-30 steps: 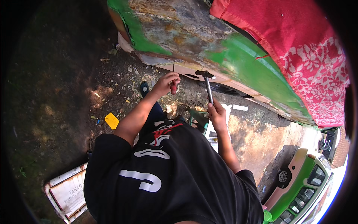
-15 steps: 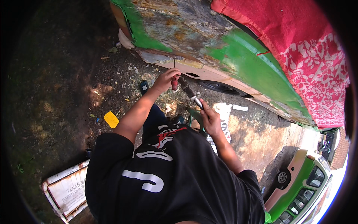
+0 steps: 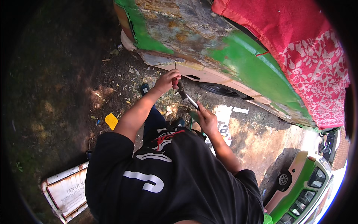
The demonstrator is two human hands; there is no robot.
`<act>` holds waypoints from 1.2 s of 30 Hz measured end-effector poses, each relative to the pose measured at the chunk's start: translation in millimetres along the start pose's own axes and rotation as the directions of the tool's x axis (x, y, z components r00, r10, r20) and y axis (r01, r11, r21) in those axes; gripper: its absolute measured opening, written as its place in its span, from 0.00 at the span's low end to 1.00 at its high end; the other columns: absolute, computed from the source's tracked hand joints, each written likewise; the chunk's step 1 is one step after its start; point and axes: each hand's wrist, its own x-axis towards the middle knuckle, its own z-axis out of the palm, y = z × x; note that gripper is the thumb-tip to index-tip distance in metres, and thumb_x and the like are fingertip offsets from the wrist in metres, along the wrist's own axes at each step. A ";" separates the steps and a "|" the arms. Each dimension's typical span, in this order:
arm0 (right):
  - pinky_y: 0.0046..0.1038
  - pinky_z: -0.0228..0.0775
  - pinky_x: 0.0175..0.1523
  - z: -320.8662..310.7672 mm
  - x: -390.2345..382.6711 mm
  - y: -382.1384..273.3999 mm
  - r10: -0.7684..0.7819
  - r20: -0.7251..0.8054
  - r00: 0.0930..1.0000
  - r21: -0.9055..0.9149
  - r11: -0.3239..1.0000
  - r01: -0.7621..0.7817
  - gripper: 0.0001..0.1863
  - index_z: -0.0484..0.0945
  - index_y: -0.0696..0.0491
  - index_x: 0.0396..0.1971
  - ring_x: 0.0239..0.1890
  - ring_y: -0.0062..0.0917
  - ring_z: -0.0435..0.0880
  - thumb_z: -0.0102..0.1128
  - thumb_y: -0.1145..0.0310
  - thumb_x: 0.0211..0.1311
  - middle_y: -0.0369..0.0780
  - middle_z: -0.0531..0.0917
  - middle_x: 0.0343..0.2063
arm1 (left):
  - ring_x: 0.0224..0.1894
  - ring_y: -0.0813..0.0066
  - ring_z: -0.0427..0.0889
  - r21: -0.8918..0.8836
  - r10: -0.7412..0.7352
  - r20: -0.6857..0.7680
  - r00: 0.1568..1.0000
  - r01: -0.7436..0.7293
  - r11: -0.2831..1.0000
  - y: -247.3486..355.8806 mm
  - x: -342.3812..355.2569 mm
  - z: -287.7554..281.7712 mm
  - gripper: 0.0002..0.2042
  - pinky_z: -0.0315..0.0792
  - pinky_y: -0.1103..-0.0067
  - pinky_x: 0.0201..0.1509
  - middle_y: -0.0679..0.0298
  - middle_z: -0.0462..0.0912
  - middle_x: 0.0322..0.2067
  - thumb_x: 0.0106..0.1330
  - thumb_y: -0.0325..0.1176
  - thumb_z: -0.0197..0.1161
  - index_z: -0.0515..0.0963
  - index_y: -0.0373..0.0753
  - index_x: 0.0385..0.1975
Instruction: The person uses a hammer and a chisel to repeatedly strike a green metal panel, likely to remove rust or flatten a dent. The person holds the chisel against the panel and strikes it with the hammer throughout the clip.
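A person in a black T-shirt is working at the side of a green vehicle body with scraped, rusty patches, using what looks like a red-handled screwdriver, the landmark for all places here. Its thin shaft is pointing away from the person, toward the body's lower edge just beyond it; whether the tip is touching metal is hard to tell. The left hand is wrapping its fingers around the screwdriver near the top of the handle. The right hand, to the right of the screwdriver and closer to the person, is closing its fingers around the handle of a hammer. The hammer's blurred head is lying just beside the screwdriver's butt; contact cannot be made out. The step in hand seems to be tapping the screwdriver with the hammer against the bodywork; the next move is probably calling for a steady shaft, a square hit and left fingers clear of the head. Both forearms are slanting inward toward the screwdriver, the left from its near left, the right from its near right.
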 end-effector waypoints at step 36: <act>0.35 0.73 0.31 -1.7 -18.3 0.1 -0.105 -0.033 0.994 0.135 0.985 0.108 0.23 0.77 0.44 0.58 0.24 0.39 0.82 0.62 0.70 0.62 0.45 0.81 0.23 | 0.48 0.60 0.81 0.332 0.097 0.108 0.989 -0.127 0.935 8.9 -4.3 -11.1 0.16 0.78 0.67 0.48 0.66 0.79 0.48 0.55 0.25 0.62 0.77 0.45 0.45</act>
